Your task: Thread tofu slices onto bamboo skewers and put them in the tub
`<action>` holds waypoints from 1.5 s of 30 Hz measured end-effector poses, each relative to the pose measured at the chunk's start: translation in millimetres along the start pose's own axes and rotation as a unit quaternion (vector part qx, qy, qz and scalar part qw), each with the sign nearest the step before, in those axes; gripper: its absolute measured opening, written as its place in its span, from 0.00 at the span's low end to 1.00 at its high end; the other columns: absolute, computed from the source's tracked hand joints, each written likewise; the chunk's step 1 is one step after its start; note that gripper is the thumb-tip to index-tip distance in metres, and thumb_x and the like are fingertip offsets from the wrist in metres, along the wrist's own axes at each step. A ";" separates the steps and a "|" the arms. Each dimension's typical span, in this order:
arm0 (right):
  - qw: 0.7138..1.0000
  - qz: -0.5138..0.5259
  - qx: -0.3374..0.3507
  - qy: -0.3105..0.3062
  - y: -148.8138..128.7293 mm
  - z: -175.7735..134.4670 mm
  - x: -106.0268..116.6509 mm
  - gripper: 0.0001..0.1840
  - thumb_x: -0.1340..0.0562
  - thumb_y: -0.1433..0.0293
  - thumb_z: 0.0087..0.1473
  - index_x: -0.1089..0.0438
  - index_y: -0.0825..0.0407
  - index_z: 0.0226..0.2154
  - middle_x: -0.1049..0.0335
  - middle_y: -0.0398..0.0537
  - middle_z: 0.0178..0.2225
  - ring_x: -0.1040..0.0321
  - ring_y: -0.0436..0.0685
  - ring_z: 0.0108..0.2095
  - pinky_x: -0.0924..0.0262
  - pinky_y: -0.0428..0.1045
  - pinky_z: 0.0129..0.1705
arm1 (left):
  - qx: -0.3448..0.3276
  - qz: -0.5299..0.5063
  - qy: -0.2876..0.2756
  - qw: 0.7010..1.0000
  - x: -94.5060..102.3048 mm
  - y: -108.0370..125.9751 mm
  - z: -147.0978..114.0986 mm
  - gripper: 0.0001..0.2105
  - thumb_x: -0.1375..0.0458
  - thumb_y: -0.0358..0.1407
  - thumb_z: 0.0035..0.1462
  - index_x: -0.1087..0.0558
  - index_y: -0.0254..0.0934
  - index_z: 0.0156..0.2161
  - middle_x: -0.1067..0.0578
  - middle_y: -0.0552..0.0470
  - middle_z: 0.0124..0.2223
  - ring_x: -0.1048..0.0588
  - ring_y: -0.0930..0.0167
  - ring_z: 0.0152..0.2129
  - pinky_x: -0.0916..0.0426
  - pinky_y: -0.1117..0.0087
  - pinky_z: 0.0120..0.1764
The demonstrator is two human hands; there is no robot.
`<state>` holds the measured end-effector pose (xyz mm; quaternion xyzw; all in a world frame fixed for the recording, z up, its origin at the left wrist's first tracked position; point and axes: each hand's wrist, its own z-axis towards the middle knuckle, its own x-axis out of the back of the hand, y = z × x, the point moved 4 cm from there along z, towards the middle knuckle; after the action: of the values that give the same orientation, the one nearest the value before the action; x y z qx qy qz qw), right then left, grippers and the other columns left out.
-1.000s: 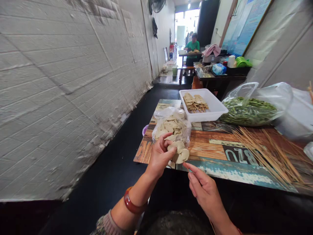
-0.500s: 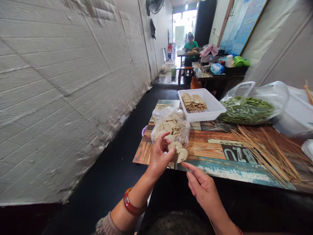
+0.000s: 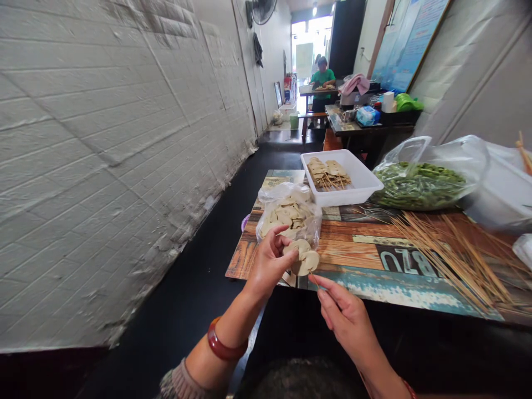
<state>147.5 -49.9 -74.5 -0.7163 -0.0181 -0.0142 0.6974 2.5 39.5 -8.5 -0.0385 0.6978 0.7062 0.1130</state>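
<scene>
My left hand pinches thin, pale round slices that look like sliced dough or bean curd. Between the thumb and fingers of my right hand is a thin wooden skewer, its upper part running into the slices. Just beyond my left hand lies a clear plastic bag with a heap of similar slices in it. Farther back, a white tray holds several skewered portions. Loose skewers lie spread over the right of the table.
The wood-patterned table also carries a clear bag of green vegetables and a white tub at the right. A textured white wall runs along the left. A person in green sits at a far table.
Both hands keep almost the same pose, with the slices and skewer between them. The whole view has shifted very slightly.
</scene>
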 end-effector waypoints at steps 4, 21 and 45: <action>1.000 0.005 0.003 0.003 -2.4 0.1 -0.7 0.24 0.45 0.59 0.61 0.29 0.58 0.52 0.44 0.36 0.16 0.47 0.49 0.16 0.51 0.45 0.20 | 0.027 -0.011 0.006 1.000 3.4 -5.5 0.9 0.20 0.33 0.35 0.46 0.28 0.34 0.46 0.30 0.56 0.29 0.33 0.77 0.26 0.38 0.75 0.30; 1.000 0.004 0.006 0.007 -1.5 0.1 -0.6 0.23 0.44 0.59 0.61 0.28 0.55 0.52 0.43 0.37 0.17 0.46 0.49 0.16 0.49 0.46 0.20 | 0.114 -0.077 -0.020 0.990 2.3 -20.3 2.0 0.15 0.29 0.41 0.39 0.25 0.32 0.27 0.29 0.55 0.24 0.34 0.79 0.20 0.40 0.77 0.26; 0.999 -0.027 0.021 0.010 2.3 4.9 -3.5 0.19 0.46 0.58 0.63 0.30 0.56 0.42 0.43 0.34 0.15 0.45 0.49 0.15 0.51 0.45 0.20 | 0.129 -0.045 -0.014 0.991 0.5 -17.4 2.5 0.14 0.29 0.40 0.37 0.28 0.32 0.21 0.32 0.56 0.19 0.38 0.80 0.16 0.46 0.77 0.21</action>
<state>144.1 -45.0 -77.1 -0.7003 -0.0309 -0.0400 0.7120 6.0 42.0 -25.6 -0.0448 0.7790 0.6050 0.1587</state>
